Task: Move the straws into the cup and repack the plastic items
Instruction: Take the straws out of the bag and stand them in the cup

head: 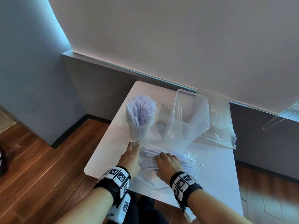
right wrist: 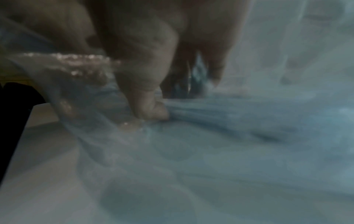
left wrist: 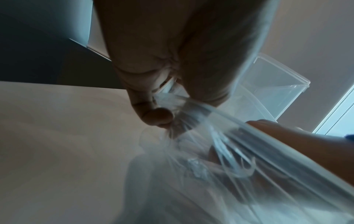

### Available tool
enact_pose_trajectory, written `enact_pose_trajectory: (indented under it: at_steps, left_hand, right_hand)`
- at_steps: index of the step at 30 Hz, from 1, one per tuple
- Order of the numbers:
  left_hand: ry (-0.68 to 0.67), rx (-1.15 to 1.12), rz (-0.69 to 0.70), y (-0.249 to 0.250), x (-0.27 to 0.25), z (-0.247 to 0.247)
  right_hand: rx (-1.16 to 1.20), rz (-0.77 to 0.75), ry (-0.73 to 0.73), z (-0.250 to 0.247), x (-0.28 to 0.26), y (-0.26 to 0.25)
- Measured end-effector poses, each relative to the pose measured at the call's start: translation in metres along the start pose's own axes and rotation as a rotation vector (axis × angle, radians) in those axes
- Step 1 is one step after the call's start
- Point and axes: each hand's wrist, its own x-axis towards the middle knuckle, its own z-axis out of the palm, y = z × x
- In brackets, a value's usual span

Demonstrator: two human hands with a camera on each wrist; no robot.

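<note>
Cup (head: pixel 140 126), far left of the counter (head: pixel 218 167): upright, clear, packed full of pale straws standing on end.

Left hand (head: pixel 131 155): just in front of the cup, thumb and fingers pinching a gathered corner of the clear plastic bag (head: pixel 163 178); the left wrist view shows the film bunched tight between thumb and fingertips (left wrist: pixel 157 115).

Loose straws (head: pixel 150 160): lying flat inside the bag between the two hands, ends pointing toward the left hand.

Right hand (head: pixel 167 163): inside the bag's mouth, fingers curled down onto the straw bundle. The right wrist view is blurred, but the thumb (right wrist: pixel 151 109) seems to close against the bundle, so I read it as grasping straws.

Clear rectangular container (head: pixel 189 117): tilted, behind the bag. A second plastic bag (head: pixel 221 126) lies behind it at the right.

Step in hand, as judged: drawing the remaining straws out for the cup. To do it well, keep the left pinch firm so the bag stays anchored and its mouth taut; gather the bundle parallel before lifting so no ends snag the film. The cup looks nearly full, so feed small batches vertically and steady it against tipping.
</note>
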Motion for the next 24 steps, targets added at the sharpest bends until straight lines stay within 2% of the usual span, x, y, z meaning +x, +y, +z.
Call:
enact_pose_trajectory:
  at_steps: [11,18,24]
  left_hand:
    - [0.007,-0.005,0.008,0.003,0.001,-0.001]
    - [0.009,0.001,0.01,-0.002,0.004,0.0]
    - [0.001,0.007,0.007,0.0,0.003,0.001]
  right_hand:
    - [-0.1,-0.034,-0.049,-0.001,0.002,-0.002]
    - [0.049,-0.043,0.072,0.0,-0.004,0.008]
    - [0.085,-0.036,0.128,-0.002,-0.006,0.011]
